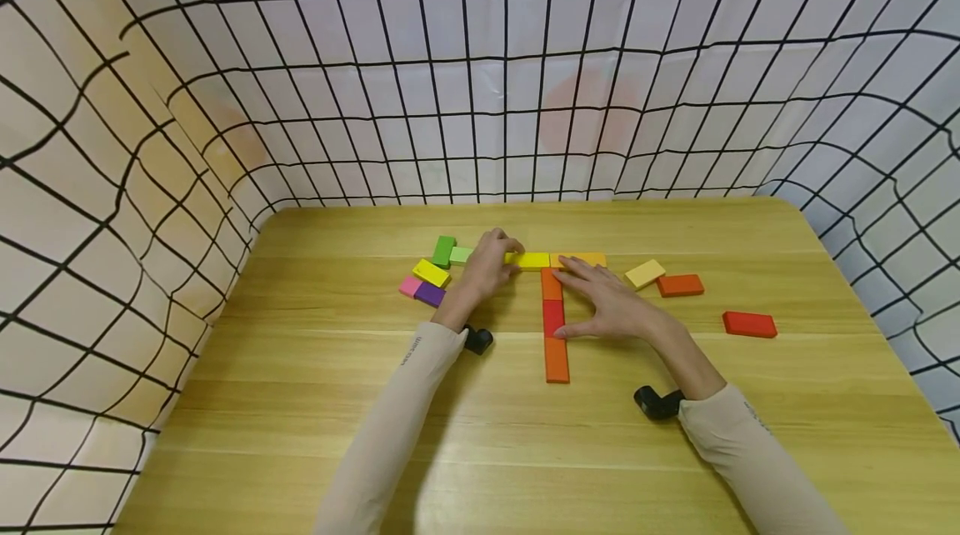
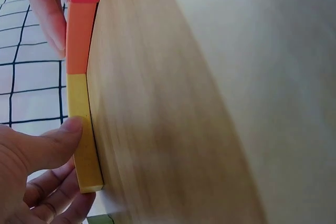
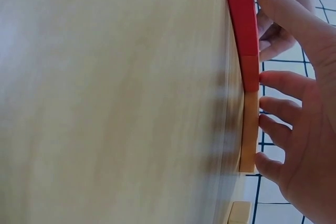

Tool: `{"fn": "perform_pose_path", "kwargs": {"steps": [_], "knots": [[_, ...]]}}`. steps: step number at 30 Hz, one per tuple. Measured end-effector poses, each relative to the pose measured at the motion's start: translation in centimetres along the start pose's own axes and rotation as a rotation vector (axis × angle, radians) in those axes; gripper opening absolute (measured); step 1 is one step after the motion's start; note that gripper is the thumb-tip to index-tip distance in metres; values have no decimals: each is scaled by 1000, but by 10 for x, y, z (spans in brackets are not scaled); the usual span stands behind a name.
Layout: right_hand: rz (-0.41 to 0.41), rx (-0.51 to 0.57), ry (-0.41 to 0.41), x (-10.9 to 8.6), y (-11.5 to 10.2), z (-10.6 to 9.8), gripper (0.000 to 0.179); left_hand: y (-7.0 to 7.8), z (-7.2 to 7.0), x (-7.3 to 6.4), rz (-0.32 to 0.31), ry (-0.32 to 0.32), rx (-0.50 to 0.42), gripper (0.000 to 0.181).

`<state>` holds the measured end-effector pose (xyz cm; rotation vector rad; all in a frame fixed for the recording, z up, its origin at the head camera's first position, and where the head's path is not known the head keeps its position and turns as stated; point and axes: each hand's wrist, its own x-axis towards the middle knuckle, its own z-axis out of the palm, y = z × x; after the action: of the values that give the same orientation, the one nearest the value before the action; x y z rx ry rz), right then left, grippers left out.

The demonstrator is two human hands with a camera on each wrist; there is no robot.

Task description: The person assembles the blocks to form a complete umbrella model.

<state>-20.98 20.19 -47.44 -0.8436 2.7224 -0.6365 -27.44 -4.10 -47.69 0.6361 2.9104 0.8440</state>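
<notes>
Flat coloured blocks lie in a T on the table. Its top row has a yellow block (image 1: 534, 261) beside a light orange block (image 1: 585, 259). The stem runs toward the person: an orange block (image 1: 552, 285), a red block (image 1: 553, 319) and another orange block (image 1: 557, 362). My left hand (image 1: 489, 267) pinches the yellow block at its left end; the left wrist view shows the thumb (image 2: 71, 125) on its side. With fingers spread, my right hand (image 1: 611, 302) touches the light orange block and the stem's right side. In the right wrist view, its fingertips (image 3: 263, 121) meet the blocks.
Left of the left hand lie a green block (image 1: 443, 252), a light green block (image 1: 460, 255), a yellow one (image 1: 431, 273), a pink one (image 1: 410, 286) and a purple one (image 1: 430, 294). Pale yellow (image 1: 645, 273), orange (image 1: 681, 285) and red (image 1: 750, 324) blocks lie right. Black netting (image 1: 506, 127) surrounds the wooden table (image 1: 300, 435).
</notes>
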Motion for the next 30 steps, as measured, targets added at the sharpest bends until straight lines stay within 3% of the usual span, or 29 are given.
{"fn": "perform_pose_path", "kwargs": {"steps": [19,23,27,30], "knots": [[11,13,-17,1,1,0,100,1,-1,0,7,-23,1,27],[10,54,-9,-2,1,-3,92,5,-3,-1,55,-40,7,31],[23,123,48,-7,7,-12,80,12,-6,-5,109,-57,30,39],[48,140,100,-15,18,-25,75,19,-8,-10,158,-109,20,48]]}}
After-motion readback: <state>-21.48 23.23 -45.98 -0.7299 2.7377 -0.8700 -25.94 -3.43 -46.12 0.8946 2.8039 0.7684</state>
